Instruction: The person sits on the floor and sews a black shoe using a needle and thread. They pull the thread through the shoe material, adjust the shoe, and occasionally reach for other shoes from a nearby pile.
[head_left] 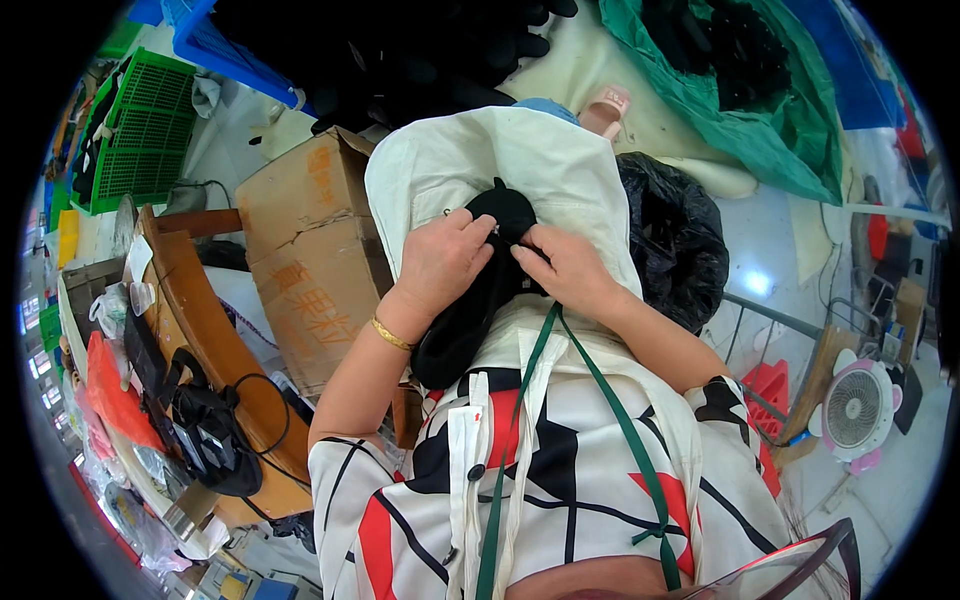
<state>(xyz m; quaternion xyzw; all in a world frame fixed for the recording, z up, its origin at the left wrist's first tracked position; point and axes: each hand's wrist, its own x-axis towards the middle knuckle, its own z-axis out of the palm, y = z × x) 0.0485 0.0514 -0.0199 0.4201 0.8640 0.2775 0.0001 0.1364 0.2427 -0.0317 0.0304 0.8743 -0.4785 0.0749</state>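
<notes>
Across my lap, on a white apron [430,150], lies a soft black fabric piece [460,330] with a long rounded end toward me and a small pointed tip at its far end. Its exact kind is not clear. My left hand [447,255] pinches its left side, fingers bent, next to a tiny shiny spot. My right hand [570,268] grips the opposite edge between thumb and curled fingers. Both hands meet near the middle of the piece, and the fingertips partly cover it.
A cardboard box [300,270] stands left of my lap, beside a cluttered wooden table [215,360]. Ahead are a blue crate [235,60] of black items and a green sack [800,140]. To the right are a black plastic bag [685,240] and a fan [855,408].
</notes>
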